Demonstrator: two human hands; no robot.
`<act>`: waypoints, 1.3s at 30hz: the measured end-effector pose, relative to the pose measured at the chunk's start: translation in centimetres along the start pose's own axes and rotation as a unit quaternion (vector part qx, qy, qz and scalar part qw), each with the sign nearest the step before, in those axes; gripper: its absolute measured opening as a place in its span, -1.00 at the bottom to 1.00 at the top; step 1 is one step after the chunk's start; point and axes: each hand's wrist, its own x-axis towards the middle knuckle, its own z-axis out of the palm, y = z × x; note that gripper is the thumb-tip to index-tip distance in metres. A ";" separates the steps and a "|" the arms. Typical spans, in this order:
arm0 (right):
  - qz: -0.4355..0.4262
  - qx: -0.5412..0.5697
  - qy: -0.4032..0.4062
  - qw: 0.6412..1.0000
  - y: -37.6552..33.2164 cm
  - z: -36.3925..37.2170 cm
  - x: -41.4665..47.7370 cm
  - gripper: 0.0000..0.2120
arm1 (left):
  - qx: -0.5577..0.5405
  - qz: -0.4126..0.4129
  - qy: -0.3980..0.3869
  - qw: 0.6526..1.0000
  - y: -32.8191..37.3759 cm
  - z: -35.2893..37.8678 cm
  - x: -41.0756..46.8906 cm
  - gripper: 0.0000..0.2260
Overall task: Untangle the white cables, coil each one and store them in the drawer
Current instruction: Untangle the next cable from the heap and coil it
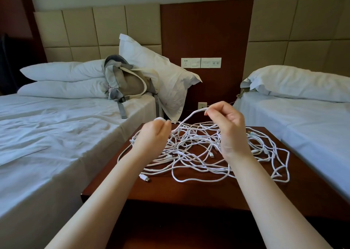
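A tangle of white cables (198, 154) lies spread over the dark wooden nightstand (189, 192) between two beds. My left hand (153, 135) is curled round a small white bundle of cable above the tangle's left side. My right hand (225, 122) pinches a raised strand of white cable (189, 116) that runs from its fingertips down to the left hand. A loose white plug (144, 177) lies at the front left of the tangle. The drawer is not visible.
A bed with white sheets (56, 135) stands on the left, with pillows and a grey-beige backpack (126, 82) on it. Another bed (303, 120) is on the right. Wall sockets (200, 62) sit on the wooden panel behind the nightstand.
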 end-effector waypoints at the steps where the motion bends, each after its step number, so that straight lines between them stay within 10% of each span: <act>1: 0.001 0.006 0.013 1.000 0.0 -0.1 0.1 -0.90 | -0.046 0.002 -0.042 0.998 0.5 0.1 -0.3 -0.63; 6: -0.011 -0.006 0.087 0.996 0.1 -0.6 0.5 -0.80 | -0.211 -0.003 -0.319 0.924 2.6 0.3 -1.2 -0.61; 12: -0.010 -0.066 0.091 0.994 1.5 -0.2 0.1 -0.83 | -0.289 -0.027 -0.453 0.843 3.7 0.4 -1.8 -0.77; 22: 0.087 -0.138 -0.203 0.965 3.7 1.7 -2.2 -0.69 | -0.579 -0.024 -0.302 0.757 3.7 -1.1 -0.3 -0.74; 27: 0.093 -0.192 -0.275 0.938 3.1 2.1 -2.3 -0.71 | -0.575 -0.037 -0.041 0.817 1.9 -1.9 1.2 -0.72; 31: 0.063 -0.268 -0.157 0.948 4.1 1.5 -2.1 -0.65 | -0.368 -0.002 0.119 0.922 0.1 -2.8 1.9 -0.64; 39: -0.017 -0.122 0.027 0.992 3.0 1.8 -1.9 -0.80 | 0.050 0.059 0.091 0.993 0.0 -1.3 0.6 -0.70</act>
